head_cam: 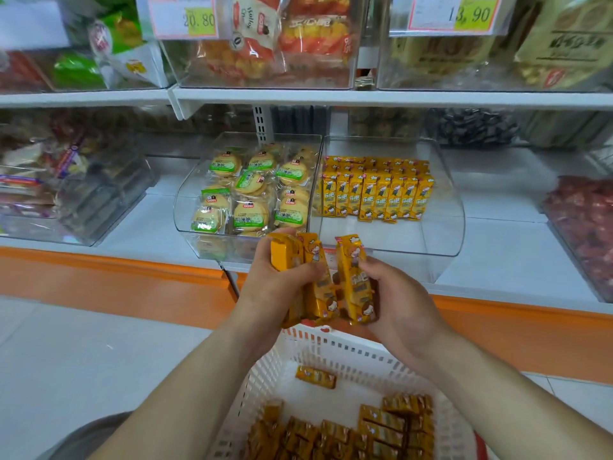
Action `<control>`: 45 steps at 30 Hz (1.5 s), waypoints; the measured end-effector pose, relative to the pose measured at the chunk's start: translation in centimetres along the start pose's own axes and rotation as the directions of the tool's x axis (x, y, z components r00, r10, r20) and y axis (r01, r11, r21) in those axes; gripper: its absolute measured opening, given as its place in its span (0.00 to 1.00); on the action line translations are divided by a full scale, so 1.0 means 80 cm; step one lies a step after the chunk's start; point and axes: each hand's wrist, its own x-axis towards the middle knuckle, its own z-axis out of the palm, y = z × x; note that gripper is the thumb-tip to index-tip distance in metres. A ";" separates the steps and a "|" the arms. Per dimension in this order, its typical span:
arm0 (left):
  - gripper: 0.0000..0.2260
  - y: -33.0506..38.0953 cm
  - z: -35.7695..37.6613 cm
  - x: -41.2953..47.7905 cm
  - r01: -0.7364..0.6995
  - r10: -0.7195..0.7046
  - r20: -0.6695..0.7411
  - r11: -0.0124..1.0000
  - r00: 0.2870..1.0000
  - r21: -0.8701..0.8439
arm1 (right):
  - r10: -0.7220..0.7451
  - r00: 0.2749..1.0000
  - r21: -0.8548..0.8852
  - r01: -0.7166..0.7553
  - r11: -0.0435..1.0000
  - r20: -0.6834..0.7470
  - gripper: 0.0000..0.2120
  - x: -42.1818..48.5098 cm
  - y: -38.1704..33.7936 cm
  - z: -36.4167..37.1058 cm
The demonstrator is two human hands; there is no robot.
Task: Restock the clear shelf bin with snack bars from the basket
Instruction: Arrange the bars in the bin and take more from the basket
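**Basket [331,346] below, both hands loaded, bin ahead**

Nearest my view, the white slotted basket sits low between the forearms. Plenty of yellow snack bars [381,426] lie loose in its bottom, and one stray bar [315,376] lies apart near the far wall.

Just above the far rim, the left hand [275,283] is curled round a small bundle of bars [298,260] held upright. The right hand [398,300] grips a single bar [353,280], also upright, with its fingers wrapped behind the pack (their tips are hidden from me). The two handfuls are just beside each other, nearly touching.

The clear shelf bin [441,207] stands on the lower shelf straight ahead, hard against a bin of round biscuits [252,194] on its left. Rows of the same bars [374,190] stand upright toward its back, and the front of its floor is bare.

I read this as the carry step: the bars are out of the basket and gathered for placing, but not yet in the bin.

The next move, as I judge it, calls for:

- lifting both handfuls up and forward over the curved front wall;
- setting them on end in the bare strip before the standing rows, faces outward like the rest;
- a gentle release (the standing rows look easy to topple if nudged).

Then it is back to the basket, since a good deal of stock remains there.
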 end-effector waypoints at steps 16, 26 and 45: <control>0.27 0.047 -0.043 0.015 -0.110 0.111 0.006 0.976 0.994 0.185 | -0.491 0.860 -0.670 0.283 0.687 -0.139 0.16 0.071 -0.080 -0.007; 0.27 0.042 -0.073 0.050 -0.109 0.118 -0.022 0.965 0.993 0.239 | -0.520 0.849 -0.878 0.174 0.446 -0.095 0.19 0.275 -0.076 -0.039; 0.23 0.047 -0.057 0.048 -0.017 0.021 -0.070 0.998 0.997 0.057 | -0.341 0.940 -0.737 0.223 0.638 -0.011 0.16 0.122 -0.072 0.001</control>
